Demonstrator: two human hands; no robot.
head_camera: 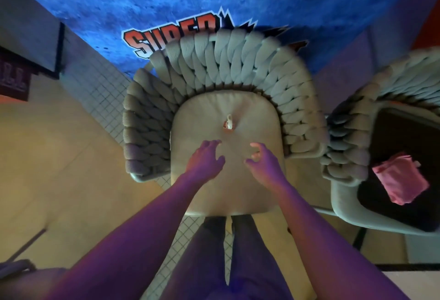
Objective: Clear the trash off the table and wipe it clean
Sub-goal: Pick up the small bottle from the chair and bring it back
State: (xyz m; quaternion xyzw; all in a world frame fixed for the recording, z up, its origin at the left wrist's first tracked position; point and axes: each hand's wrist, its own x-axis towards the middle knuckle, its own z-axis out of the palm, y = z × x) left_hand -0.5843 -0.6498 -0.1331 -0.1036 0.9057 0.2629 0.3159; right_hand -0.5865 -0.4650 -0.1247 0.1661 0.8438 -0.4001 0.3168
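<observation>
Both hands hover over the seat cushion of a woven chair in the middle of the frame. The left hand has relaxed, spread fingers; the right hand has loosely curled fingers, holding nothing. A small piece of trash, blurred, lies on the cushion just above them. A pink cloth lies on a second chair, cut off at the right edge.

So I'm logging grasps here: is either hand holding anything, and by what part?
Nothing is held. The left hand and right hand hover empty over the chair cushion, short of the small wrapper.
</observation>
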